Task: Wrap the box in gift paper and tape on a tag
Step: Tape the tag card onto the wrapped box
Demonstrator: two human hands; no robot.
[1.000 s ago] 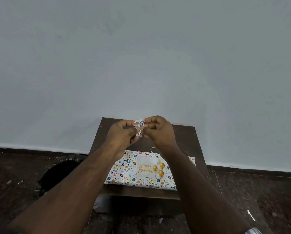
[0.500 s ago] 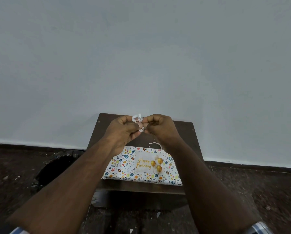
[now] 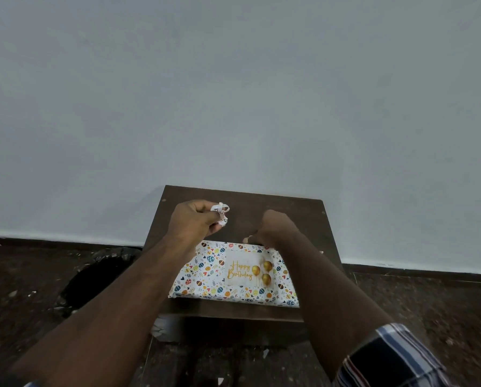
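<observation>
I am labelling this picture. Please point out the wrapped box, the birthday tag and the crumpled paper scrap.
wrapped box (image 3: 205,277): head view, left part of its patterned top.
birthday tag (image 3: 247,270): head view, middle of the card.
crumpled paper scrap (image 3: 220,212): head view, white part above the left hand (image 3: 194,219).

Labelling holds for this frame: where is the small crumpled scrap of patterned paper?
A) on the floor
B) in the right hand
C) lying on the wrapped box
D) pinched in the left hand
D: the small crumpled scrap of patterned paper sits in the left hand's grip, raised over the dark wooden table; the right hand is apart from it.
</observation>
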